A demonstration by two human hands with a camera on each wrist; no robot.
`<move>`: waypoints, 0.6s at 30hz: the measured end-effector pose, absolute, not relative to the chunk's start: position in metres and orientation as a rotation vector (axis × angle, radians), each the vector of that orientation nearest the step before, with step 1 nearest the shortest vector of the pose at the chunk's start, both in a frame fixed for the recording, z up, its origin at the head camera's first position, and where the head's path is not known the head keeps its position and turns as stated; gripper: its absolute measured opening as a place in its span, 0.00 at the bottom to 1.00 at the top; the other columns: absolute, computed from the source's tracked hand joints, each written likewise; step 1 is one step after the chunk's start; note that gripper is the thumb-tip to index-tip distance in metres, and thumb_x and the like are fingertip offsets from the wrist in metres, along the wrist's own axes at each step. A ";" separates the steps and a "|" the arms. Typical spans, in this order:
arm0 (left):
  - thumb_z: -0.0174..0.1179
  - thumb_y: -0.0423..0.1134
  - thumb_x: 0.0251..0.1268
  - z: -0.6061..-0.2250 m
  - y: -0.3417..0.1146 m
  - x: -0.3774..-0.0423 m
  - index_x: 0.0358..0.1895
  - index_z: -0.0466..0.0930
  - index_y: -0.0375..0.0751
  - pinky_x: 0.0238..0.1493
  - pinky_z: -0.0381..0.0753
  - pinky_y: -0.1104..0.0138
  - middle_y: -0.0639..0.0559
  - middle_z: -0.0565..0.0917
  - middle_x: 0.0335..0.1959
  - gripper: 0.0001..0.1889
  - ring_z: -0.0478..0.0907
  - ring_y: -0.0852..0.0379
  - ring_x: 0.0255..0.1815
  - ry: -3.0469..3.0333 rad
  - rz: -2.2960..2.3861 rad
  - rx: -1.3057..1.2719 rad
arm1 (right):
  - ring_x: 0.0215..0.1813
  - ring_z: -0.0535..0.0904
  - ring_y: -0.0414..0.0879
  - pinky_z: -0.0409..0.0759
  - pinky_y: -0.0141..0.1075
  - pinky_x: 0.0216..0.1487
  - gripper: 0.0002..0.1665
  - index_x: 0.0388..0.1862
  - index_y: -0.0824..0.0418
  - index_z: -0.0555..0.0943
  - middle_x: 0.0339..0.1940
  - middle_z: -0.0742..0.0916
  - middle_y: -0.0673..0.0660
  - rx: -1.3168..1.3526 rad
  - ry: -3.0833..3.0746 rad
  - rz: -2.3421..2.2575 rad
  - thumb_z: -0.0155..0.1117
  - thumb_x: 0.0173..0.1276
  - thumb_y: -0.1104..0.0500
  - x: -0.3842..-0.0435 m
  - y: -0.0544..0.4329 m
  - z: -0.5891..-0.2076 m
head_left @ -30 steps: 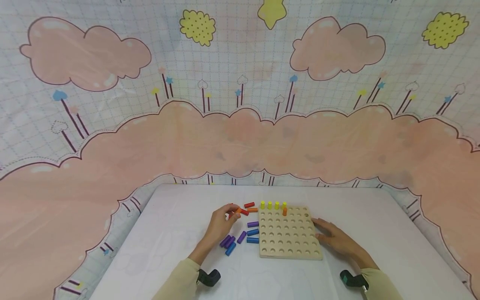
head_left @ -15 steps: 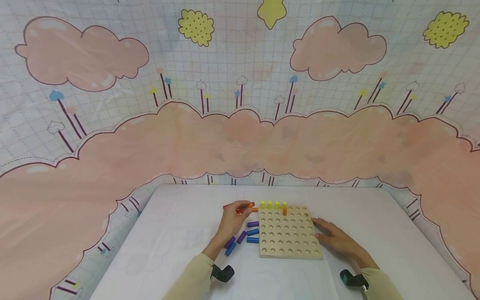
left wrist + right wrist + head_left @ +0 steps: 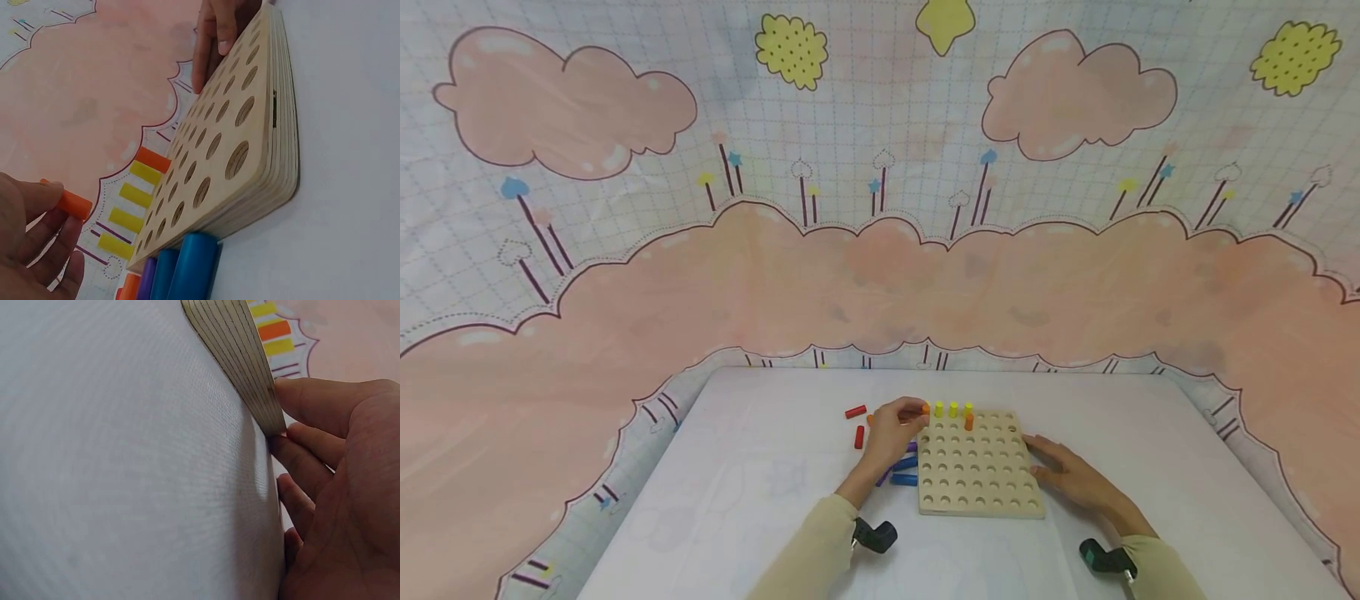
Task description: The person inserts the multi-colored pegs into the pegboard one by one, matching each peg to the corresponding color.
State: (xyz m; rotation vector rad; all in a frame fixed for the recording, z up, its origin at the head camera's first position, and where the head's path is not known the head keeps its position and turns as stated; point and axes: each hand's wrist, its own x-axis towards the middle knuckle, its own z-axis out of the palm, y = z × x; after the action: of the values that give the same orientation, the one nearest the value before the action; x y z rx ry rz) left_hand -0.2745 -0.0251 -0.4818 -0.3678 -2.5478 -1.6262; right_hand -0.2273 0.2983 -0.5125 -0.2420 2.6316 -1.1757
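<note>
My left hand (image 3: 891,433) pinches an orange peg (image 3: 75,205) between thumb and fingers, close to the back left corner of a wooden pegboard (image 3: 981,467). Several yellow pegs (image 3: 120,220) stand in the board's back row, and one orange peg (image 3: 153,160) stands in front of the rightmost of them. Against the board's right edge rests my right hand (image 3: 1071,477); in the right wrist view its thumb and fingertips touch the board's layered side (image 3: 240,356). The other holes in view hold no pegs.
Two red pegs (image 3: 855,412) lie left of my left hand. Blue pegs (image 3: 905,480) and purple pegs lie along the board's left side, partly hidden by the hand. All sit on a white tabletop (image 3: 760,467) with a patterned cloth (image 3: 880,292) behind.
My left hand has moved right from the loose pegs to the board's back left corner, carrying the orange peg. Red pegs it covered now show. My right hand stays at the board's edge.
</note>
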 end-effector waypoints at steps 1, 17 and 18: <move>0.64 0.38 0.65 -0.482 -0.023 -0.275 0.50 0.84 0.42 0.54 0.82 0.61 0.50 0.87 0.44 0.12 0.83 0.55 0.47 -2.548 -1.635 -0.368 | 0.78 0.46 0.72 0.45 0.70 0.72 0.38 0.76 0.55 0.63 0.79 0.58 0.69 -0.238 2.633 -1.178 0.60 0.70 0.48 -0.228 0.298 -0.513; 0.67 0.36 0.62 -0.493 0.003 -0.285 0.45 0.87 0.40 0.42 0.82 0.71 0.50 0.89 0.39 0.10 0.84 0.60 0.38 -2.561 -1.671 -0.370 | 0.78 0.45 0.72 0.44 0.70 0.72 0.38 0.76 0.54 0.63 0.79 0.58 0.68 -0.206 2.627 -1.186 0.60 0.70 0.47 -0.220 0.295 -0.513; 0.67 0.36 0.61 -0.494 0.005 -0.285 0.45 0.87 0.40 0.40 0.82 0.71 0.50 0.89 0.39 0.10 0.84 0.61 0.38 -2.559 -1.666 -0.379 | 0.78 0.45 0.72 0.44 0.70 0.72 0.38 0.76 0.54 0.63 0.79 0.58 0.69 -0.208 2.629 -1.179 0.60 0.70 0.47 -0.219 0.295 -0.512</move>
State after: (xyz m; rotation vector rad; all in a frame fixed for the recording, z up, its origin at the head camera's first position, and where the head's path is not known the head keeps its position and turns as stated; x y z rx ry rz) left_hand -0.2849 0.0046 -0.4940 -0.3789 -2.5586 -1.6656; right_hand -0.2186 0.2946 -0.5123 -0.2082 2.6287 -1.1785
